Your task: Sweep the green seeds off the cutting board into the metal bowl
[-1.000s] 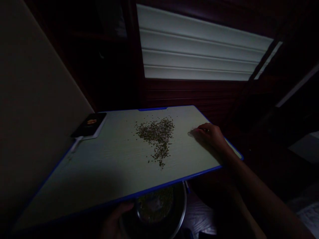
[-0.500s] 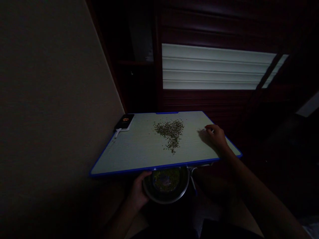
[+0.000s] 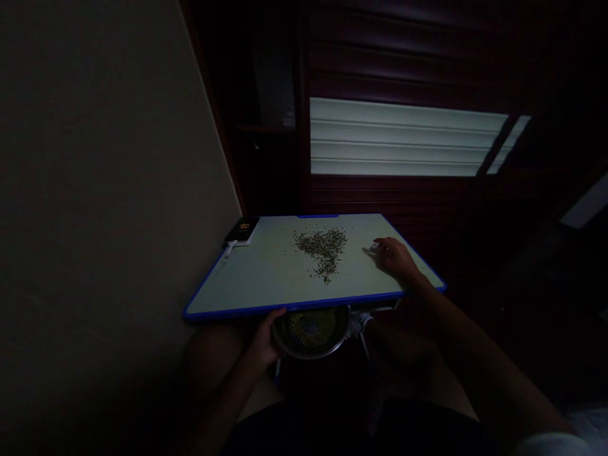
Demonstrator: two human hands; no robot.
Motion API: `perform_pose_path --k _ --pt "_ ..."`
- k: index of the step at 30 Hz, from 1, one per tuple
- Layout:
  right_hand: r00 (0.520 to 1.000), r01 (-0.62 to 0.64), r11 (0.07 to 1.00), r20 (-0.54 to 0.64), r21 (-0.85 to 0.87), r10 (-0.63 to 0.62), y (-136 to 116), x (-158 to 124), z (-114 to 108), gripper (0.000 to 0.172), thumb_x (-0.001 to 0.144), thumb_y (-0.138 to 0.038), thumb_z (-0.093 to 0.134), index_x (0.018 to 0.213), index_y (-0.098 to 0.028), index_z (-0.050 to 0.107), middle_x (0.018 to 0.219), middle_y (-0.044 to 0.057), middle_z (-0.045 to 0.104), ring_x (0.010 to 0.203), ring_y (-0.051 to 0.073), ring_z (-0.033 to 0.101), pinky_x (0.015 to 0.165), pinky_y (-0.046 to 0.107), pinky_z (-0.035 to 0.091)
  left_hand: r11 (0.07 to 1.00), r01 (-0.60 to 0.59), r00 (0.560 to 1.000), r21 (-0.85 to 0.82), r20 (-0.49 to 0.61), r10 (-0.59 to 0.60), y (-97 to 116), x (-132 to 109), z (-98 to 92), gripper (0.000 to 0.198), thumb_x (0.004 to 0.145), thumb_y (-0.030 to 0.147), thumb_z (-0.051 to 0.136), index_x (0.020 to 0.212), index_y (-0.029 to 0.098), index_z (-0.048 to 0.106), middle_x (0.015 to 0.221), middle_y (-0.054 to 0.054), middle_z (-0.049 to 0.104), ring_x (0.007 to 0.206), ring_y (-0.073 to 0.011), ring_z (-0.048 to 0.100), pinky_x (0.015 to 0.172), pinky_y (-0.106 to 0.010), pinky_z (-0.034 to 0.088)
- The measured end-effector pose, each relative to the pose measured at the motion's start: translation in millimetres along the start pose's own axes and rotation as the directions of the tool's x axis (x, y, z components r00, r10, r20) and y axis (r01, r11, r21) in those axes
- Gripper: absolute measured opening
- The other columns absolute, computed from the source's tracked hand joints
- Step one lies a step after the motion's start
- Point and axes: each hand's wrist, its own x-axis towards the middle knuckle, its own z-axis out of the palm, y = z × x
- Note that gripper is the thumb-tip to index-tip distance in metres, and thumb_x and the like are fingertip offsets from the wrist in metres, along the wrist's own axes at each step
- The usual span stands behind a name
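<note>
A pale board with a blue rim (image 3: 266, 285) lies in front of me in dim light. On it sits a heap of small dark-green grains (image 3: 322, 248). My right hand (image 3: 393, 256) rests on the board to the right of the heap, fingers stretched toward it and holding nothing that I can see. Under the board's near edge my left hand (image 3: 266, 339) grips the rim of a metal bowl (image 3: 311, 330) that holds more of the green grains.
A dark phone with a white cable (image 3: 241, 232) lies at the board's far left corner. A plain wall (image 3: 95, 190) stands close on the left. Dark wooden panelling and a lit slatted window (image 3: 399, 139) are behind. My knees show below the board.
The view has pulled back, so board and hands look smaller. My right hand has slid slightly left toward the heap. My left hand keeps hold of the bowl.
</note>
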Motion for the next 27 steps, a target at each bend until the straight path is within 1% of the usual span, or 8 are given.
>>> perform_pose_path --k 3,6,8,11,18,21,25,27 --pt "0.999 -0.041 0.999 0.001 0.025 0.041 -2 -2 0 0.042 0.109 -0.048 0.075 0.142 -0.022 0.070 0.145 0.011 0.072 0.123 0.025 0.074 0.106 0.050 0.066 0.999 0.008 0.999 -0.040 -0.035 -0.010 -1 -3 0.9 0.038 0.114 0.023 0.051 0.141 0.011 0.074 0.101 -0.011 0.085 0.109 -0.0266 0.082 0.143 -0.056 0.034" --pt "0.996 -0.092 0.995 -0.008 0.047 0.093 -2 -4 -2 0.042 0.109 -0.048 0.075 0.142 -0.021 0.070 0.144 0.011 0.072 0.123 0.025 0.075 0.105 0.050 0.066 0.995 0.070 0.996 -0.077 -0.047 -0.074 -1 -5 1.8 0.039 0.116 0.022 0.048 0.144 0.007 0.070 0.101 -0.010 0.085 0.107 -0.0230 0.084 0.138 -0.049 0.046" --pt "0.992 -0.123 0.991 -0.024 0.057 0.124 -3 -7 -5 0.043 0.109 -0.048 0.076 0.142 -0.021 0.070 0.144 0.011 0.073 0.123 0.025 0.075 0.105 0.050 0.066 0.986 0.128 0.990 -0.105 -0.044 -0.133 -1 -5 1.4 0.032 0.113 0.018 0.057 0.140 0.004 0.069 0.101 -0.012 0.085 0.101 -0.0246 0.085 0.112 -0.041 0.067" --pt "0.986 -0.156 0.985 -0.052 0.073 0.160 -3 -11 -11 0.044 0.109 -0.048 0.076 0.143 -0.021 0.070 0.143 0.011 0.073 0.122 0.025 0.075 0.104 0.049 0.066 0.971 0.169 0.982 -0.166 -0.058 -0.181 -4 -5 1.0 0.012 0.109 0.009 0.061 0.117 0.007 0.070 0.098 -0.013 0.085 0.086 -0.0249 0.085 0.075 -0.034 0.073" --pt "0.992 -0.118 0.984 0.058 0.135 0.111 -28 7 -10 0.042 0.109 -0.048 0.076 0.140 -0.020 0.071 0.141 0.010 0.074 0.121 0.025 0.075 0.104 0.049 0.067 0.918 0.206 0.944 -0.338 -0.177 -0.277 -18 -13 5.5 0.010 0.100 0.000 0.067 0.098 0.009 0.068 0.095 -0.017 0.083 0.066 -0.0294 0.079 0.054 -0.039 0.070" --pt "0.992 -0.073 0.985 0.115 0.159 0.055 -54 31 5 0.041 0.109 -0.048 0.075 0.139 -0.021 0.072 0.141 0.010 0.074 0.121 0.025 0.075 0.104 0.049 0.066 0.906 0.247 0.929 -0.343 -0.182 -0.322 -28 -10 -3.0 0.008 0.101 0.007 0.069 0.109 0.009 0.070 0.102 -0.019 0.084 0.080 -0.0364 0.083 0.063 -0.045 0.074" --pt "0.990 -0.097 0.985 0.116 0.141 0.081 -74 50 24 0.041 0.110 -0.048 0.074 0.140 -0.021 0.071 0.141 0.010 0.074 0.119 0.024 0.075 0.102 0.047 0.067 0.870 0.295 0.949 -0.396 0.012 -0.316 -49 3 -26.8 0.018 0.081 0.005 0.091 0.093 0.016 0.085 0.115 -0.014 0.086 0.119 -0.0355 0.082 0.107 -0.038 0.070" --pt "0.984 -0.148 0.982 0.112 0.117 0.135 -73 45 26 0.041 0.110 -0.048 0.075 0.140 -0.021 0.071 0.138 0.010 0.075 0.116 0.023 0.076 0.100 0.046 0.067 0.865 0.306 0.946 -0.398 0.026 -0.323 -61 9 -37.7 0.022 0.075 0.011 0.098 0.094 0.022 0.092 0.116 -0.013 0.086 0.110 -0.0339 0.084 0.103 -0.035 0.071"
